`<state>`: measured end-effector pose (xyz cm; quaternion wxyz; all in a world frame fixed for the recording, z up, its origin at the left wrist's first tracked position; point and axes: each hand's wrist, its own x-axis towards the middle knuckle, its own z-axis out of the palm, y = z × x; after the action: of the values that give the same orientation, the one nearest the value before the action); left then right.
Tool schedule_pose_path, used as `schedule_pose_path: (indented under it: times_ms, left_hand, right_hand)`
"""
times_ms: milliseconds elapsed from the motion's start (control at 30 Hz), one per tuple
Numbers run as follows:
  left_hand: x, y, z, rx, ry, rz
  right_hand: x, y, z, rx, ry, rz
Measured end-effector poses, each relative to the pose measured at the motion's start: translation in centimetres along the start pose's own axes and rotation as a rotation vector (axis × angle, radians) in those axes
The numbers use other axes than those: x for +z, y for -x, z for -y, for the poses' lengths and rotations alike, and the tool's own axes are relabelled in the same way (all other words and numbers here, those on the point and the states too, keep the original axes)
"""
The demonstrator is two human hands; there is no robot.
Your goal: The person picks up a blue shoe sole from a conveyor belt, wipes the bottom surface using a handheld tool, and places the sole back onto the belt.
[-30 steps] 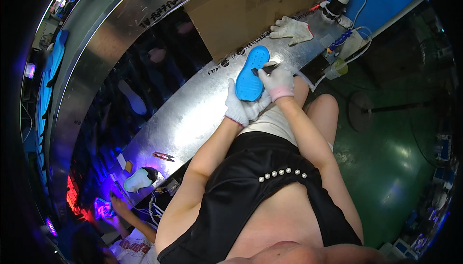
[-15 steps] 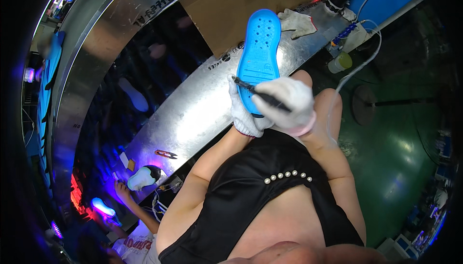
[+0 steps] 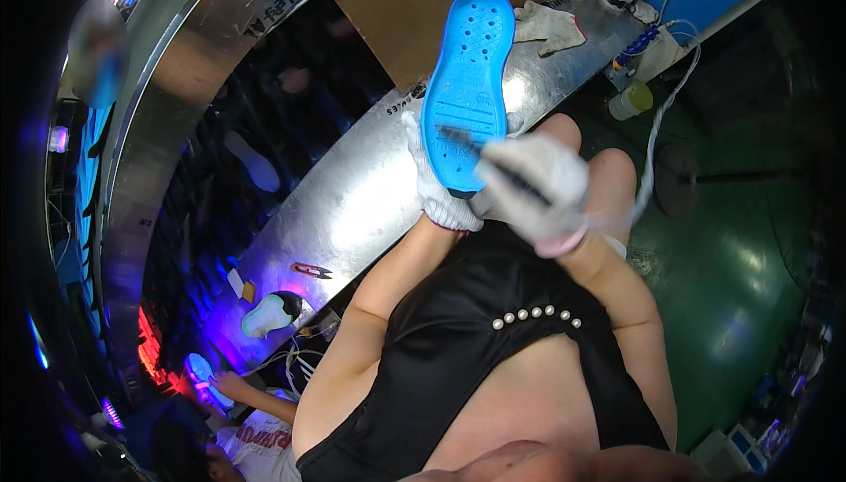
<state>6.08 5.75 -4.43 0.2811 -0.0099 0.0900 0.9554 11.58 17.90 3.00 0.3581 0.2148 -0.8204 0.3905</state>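
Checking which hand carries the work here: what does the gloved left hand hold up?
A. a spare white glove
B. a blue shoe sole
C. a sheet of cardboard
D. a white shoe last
B: the left hand grips the lower end of the blue shoe sole, raised over the metal bench, while the right hand brings a thin dark tool to it.

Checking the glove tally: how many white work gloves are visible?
3: one on the left hand gripping the blue sole, one on the right hand, one spare glove lying on the metal bench.

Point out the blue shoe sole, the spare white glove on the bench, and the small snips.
blue shoe sole (image 3: 467, 68), head view, middle of its dotted face.
spare white glove (image 3: 548, 26), head view, palm.
small snips (image 3: 311, 270), head view, handles.
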Motion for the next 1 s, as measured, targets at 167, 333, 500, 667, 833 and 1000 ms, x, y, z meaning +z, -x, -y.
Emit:
schedule_pose_path:
  times_ms: [167, 333, 500, 667, 833, 1000]
  left_hand:
    - [0.9, -1.7, -1.1, 0.153, -0.03, -0.245]
    - [1.9, -1.2, -3.8, -0.22, -0.215, 0.02]
    - [1.8, -2.5, -4.9, -0.398, -0.141, -0.021]
    - [2.5, -2.7, -6.5, -0.436, -0.484, 0.15]
    - [3.5, -2.5, -7.4, -0.315, -0.84, 0.105]
    - [5.6, -1.9, -8.1, -0.312, -0.874, 0.025]
  right_hand:
    - [-0.3, -0.5, 1.1, 0.691, -0.391, 0.086]
    - [-3.6, -0.6, -0.7, -0.205, 0.121, 0.515]
    - [-2.6, -1.5, -0.4, 0.033, -0.244, 0.362]
    - [-3.1, -0.9, 1.5, -0.026, -0.103, 0.453]
    - [-4.1, -1.7, 1.5, -0.068, 0.033, 0.501]
    - [-4.0, -1.7, -0.3, 0.0, -0.087, 0.355]
